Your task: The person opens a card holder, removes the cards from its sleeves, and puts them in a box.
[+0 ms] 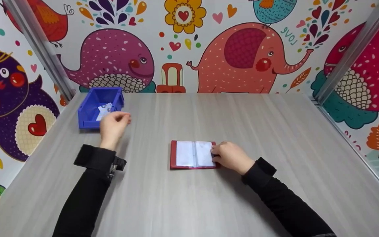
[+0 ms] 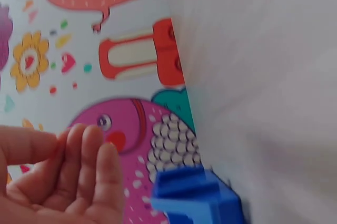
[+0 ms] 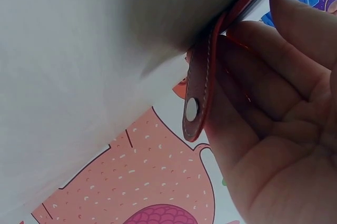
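Note:
A small red card holder lies open on the table, with clear sleeves on both sides. At its right edge my right hand grips the cover between thumb and fingers. The right wrist view shows the holder's closing strap with a round metal snap, hanging beside the fingers of the right hand. My left hand is raised at the near right corner of the blue bin. In the left wrist view the left hand's fingers are loosely bent, with nothing visible in them.
Several white pieces of paper or card lie inside the blue bin, at the table's back left. Walls with printed cartoon animals enclose the back and sides of the grey table. Metal posts stand at the back corners.

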A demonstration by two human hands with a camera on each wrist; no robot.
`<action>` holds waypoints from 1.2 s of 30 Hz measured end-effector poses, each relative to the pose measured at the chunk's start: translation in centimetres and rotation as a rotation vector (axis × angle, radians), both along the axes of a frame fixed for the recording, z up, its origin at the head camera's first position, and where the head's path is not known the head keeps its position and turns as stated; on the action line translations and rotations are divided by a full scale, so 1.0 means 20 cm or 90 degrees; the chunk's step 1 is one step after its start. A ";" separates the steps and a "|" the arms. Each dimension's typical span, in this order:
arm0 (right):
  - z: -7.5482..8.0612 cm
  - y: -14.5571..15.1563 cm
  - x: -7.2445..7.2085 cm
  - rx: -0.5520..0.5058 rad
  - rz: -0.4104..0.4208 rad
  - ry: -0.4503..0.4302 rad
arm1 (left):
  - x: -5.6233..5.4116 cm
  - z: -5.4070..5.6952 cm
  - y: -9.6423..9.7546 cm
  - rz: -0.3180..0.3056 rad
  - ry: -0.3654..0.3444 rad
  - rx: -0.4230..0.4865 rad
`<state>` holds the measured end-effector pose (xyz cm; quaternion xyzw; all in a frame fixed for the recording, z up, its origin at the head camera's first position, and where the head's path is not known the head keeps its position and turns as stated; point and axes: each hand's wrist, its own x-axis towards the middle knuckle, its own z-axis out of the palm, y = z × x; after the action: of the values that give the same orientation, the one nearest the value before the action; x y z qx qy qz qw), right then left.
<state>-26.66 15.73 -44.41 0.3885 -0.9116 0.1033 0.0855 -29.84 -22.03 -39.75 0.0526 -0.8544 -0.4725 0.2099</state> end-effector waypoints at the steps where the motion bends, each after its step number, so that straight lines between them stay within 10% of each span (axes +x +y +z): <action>1: 0.00 0.00 0.00 -0.002 0.001 0.000 | 0.00 0.00 0.02 -0.015 0.002 -0.007; 36: 0.00 0.00 0.00 -0.004 0.009 0.007 | 0.23 -0.11 0.64 -0.328 -0.005 -0.250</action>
<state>-26.63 15.79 -44.45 0.3950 -0.9081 0.1045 0.0912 -25.26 -9.16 -41.86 -0.2052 -0.9153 -0.3358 0.0862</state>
